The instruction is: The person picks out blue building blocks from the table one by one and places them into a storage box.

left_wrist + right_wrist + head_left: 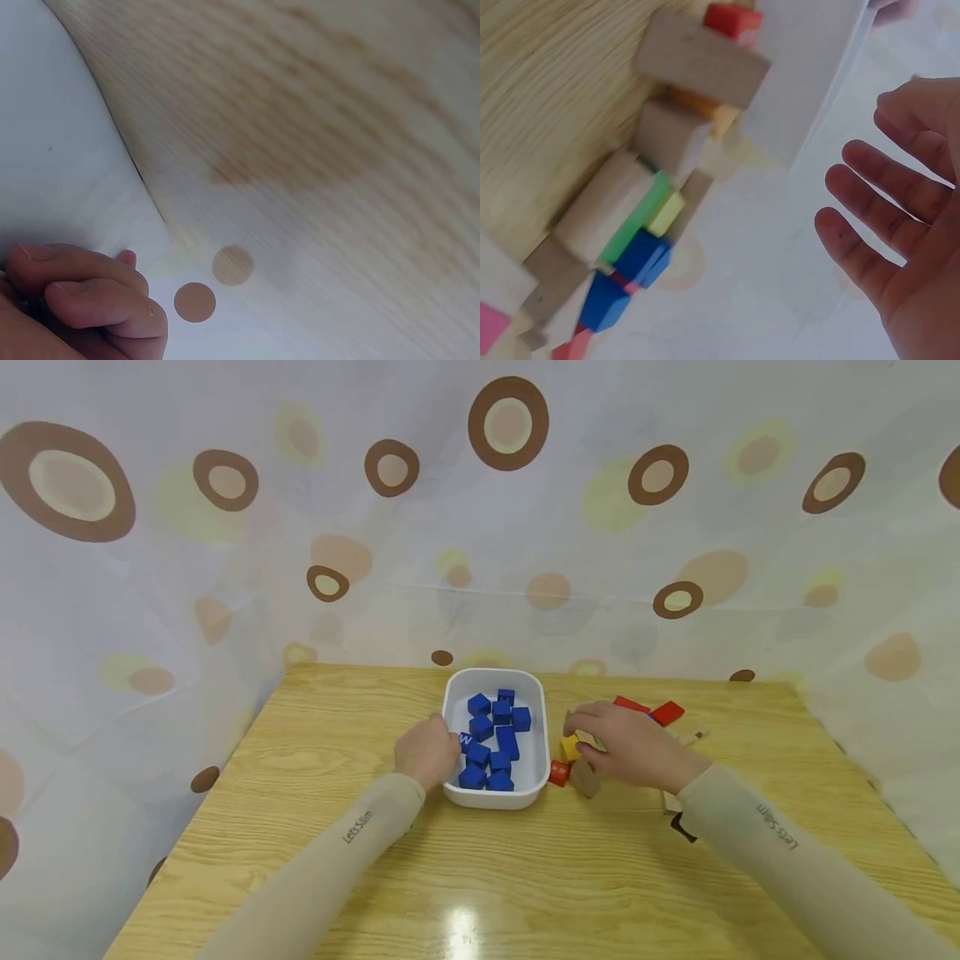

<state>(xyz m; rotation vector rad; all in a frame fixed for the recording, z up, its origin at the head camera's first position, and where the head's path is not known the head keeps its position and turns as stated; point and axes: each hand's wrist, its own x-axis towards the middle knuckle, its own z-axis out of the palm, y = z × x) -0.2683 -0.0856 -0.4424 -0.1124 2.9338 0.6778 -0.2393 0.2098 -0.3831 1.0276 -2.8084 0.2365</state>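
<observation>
A white plastic tray (534,777) holds several blue blocks (507,743) on the table. At its left rim, my left hand (427,750) grips the edge; in the left wrist view its fingers (109,304) are curled beside the tray's outer wall (60,135). My right hand (630,743) hovers just right of the tray over loose blocks. In the right wrist view its fingers (885,199) are spread and loosely bent, holding nothing. Near them are a plain wooden block (701,60), a red block (733,22) and a yellow block (570,748).
More blocks lie to the right, partly hidden by the right hand: red (667,713), green (636,219) and blue (604,301) ones. A dark piece (682,828) lies beside the right sleeve. Behind the wooden table (337,718) hangs a patterned curtain (450,527).
</observation>
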